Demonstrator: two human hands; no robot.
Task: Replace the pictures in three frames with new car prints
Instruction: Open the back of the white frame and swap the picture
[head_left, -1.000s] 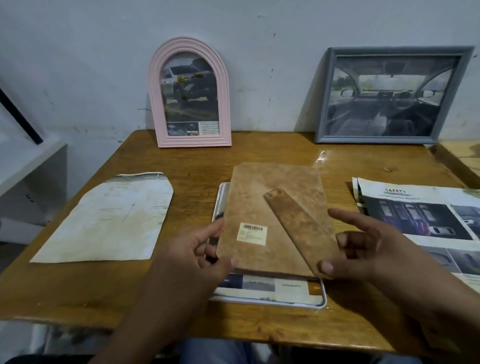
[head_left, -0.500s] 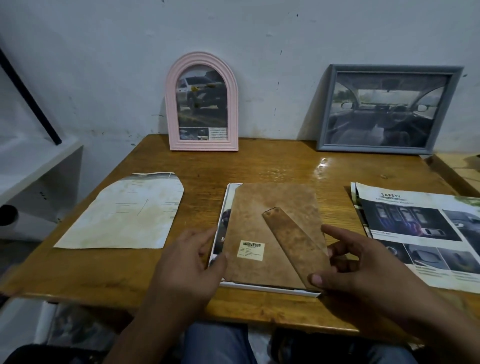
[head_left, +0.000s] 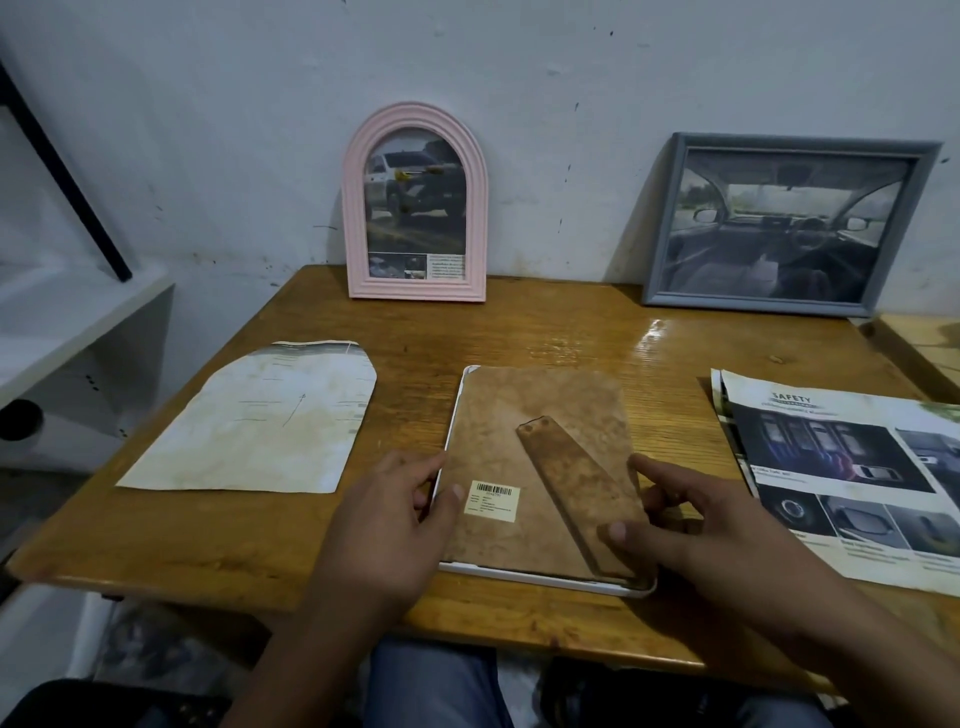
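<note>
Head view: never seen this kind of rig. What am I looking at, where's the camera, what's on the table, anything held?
There is no machine here. A person wears one wide-angle camera on the head, looking forward and down at two bare hands.

On the wooden table a white frame lies face down, with its brown backing board and stand on top. The left hand rests at the frame's left edge, thumb on the board. The right hand rests on the right side, thumb on the stand. Neither has a closed grip on anything.

A stained paper cutout lies to the left and car prints to the right. A pink arched frame and a grey frame lean against the wall, both showing car pictures.
</note>
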